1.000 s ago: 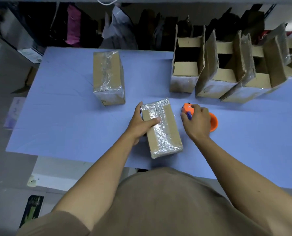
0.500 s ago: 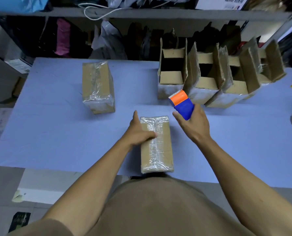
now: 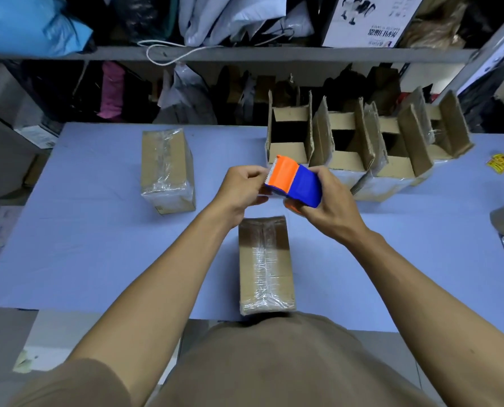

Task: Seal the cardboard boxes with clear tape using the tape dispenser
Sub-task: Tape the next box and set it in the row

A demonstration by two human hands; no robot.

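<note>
Head view: left hand (image 3: 240,186) fingers pinch at the toothed edge of the tape dispenser (image 3: 293,182), likely on the tape end, not visible. Right hand (image 3: 330,205) wraps the blue body. Dispenser is held above the near box (image 3: 265,262) on the table (image 3: 98,230). Risk: clear tape folds, sticks to itself; teeth may nick fingertips.

Brown taped cardboard box (image 3: 266,264) on lilac-covered bench (image 3: 98,245) at near edge, centre. Second taped cardboard box (image 3: 166,169) far left of it. Row of open cardboard boxes (image 3: 362,148) far right. Orange-and-blue plastic tape dispenser (image 3: 294,181) above near box, between left hand (image 3: 242,188) and right hand (image 3: 331,204).
</note>
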